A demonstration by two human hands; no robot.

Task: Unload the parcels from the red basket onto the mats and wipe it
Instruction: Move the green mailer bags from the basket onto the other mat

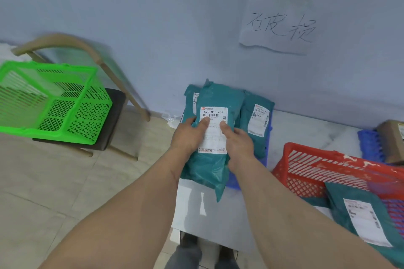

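Currently held: one teal parcel (pixel 213 137) with a white label reading "523 M33 A67", clasped from both sides by the left hand (pixel 188 132) and right hand (pixel 238 144), each grip closed on it, thumbs pressed on the label. It lies on top of other teal parcels (pixel 258 120) stacked on a blue mat (pixel 265 155) at the surface's far left edge, against the wall.

Red basket (pixel 306 172): on the white surface (pixel 306 129), toward its right side; contains at least one teal parcel with label (pixel 358 218), leaning over its near rim.

Second blue mat (pixel 370 144): far right edge, carrying a brown box (pixel 391 137).

Green basket (pixel 50 102): on a chair (pixel 113 116) left of the surface; contents unclear.

Wall: handwritten paper sign (pixel 279 26).
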